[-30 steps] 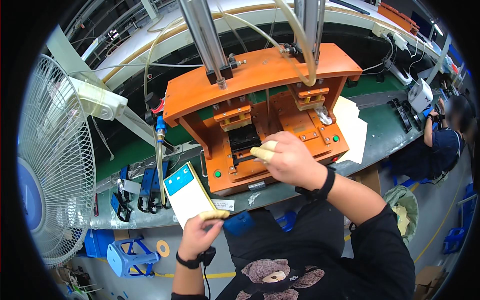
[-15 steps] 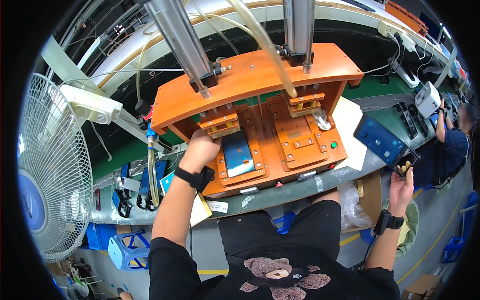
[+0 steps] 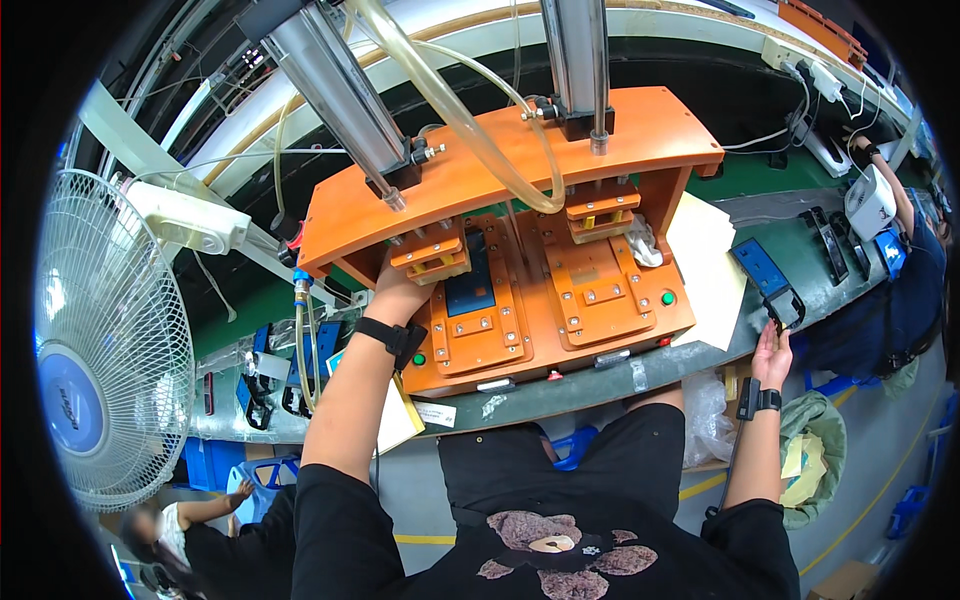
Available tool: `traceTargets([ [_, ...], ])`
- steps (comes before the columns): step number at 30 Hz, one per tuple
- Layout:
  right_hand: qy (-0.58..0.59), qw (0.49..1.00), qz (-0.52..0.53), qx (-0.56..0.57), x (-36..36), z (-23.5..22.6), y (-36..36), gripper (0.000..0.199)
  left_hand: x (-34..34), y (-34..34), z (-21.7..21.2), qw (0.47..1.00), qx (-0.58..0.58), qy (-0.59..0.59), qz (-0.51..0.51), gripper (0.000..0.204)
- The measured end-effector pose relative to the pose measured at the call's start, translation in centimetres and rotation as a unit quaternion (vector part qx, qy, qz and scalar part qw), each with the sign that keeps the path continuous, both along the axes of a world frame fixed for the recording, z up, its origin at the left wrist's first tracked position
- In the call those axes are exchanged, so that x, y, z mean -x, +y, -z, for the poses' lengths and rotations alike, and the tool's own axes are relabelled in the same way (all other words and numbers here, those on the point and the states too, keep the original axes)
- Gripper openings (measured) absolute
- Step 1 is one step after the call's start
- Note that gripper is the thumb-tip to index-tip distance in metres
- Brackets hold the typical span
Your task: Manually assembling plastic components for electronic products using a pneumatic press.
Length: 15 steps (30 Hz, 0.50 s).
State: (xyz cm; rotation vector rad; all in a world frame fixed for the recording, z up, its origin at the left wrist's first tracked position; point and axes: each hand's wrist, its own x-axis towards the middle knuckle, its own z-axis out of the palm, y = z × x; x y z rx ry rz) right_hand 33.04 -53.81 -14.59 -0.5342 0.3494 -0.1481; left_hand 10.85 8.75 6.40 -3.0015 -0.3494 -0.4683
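My left hand (image 3: pixel 402 288) reaches in under the left press head (image 3: pixel 432 252) of an orange two-station press; its fingers are hidden behind that head. Beside it, a dark blue flat screen panel (image 3: pixel 470 280) lies in the left fixture (image 3: pixel 478 335), its far end under the head. Out to the right, my right hand (image 3: pixel 770 355) has its fingertips closed on the near end of a blue flat panel with a black frame (image 3: pixel 765 272). That panel is at the bench's right part, beside pale paper sheets (image 3: pixel 708 270).
The right fixture (image 3: pixel 600 290) holds no panel. Several framed panels (image 3: pixel 325 345) lie at the bench's left, near a large fan (image 3: pixel 110 340). Black frames (image 3: pixel 828 245) lie at right. Air hoses (image 3: pixel 450 110) hang over the press. Other people are at lower left and far right.
The screen panel in the left fixture has shifted away from me, under the press head. My left hand went deeper in. My right hand lowered the framed panel toward the bench.
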Motion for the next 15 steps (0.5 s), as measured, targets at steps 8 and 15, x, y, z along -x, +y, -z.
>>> traceTargets([
  [8, -0.037, 0.999, -0.025, 0.016, 0.2, -0.3, 0.8, 0.028, 0.2, 1.4, 0.3, 0.993, 0.089, 0.072, -0.03, 0.046],
  [15, -0.003, 1.0, -0.024, -0.002, -0.2, -1.2, 0.8, 0.03, 5.2, -5.3, -3.5, 0.938, 0.327, -0.107, 0.031, 0.028],
])
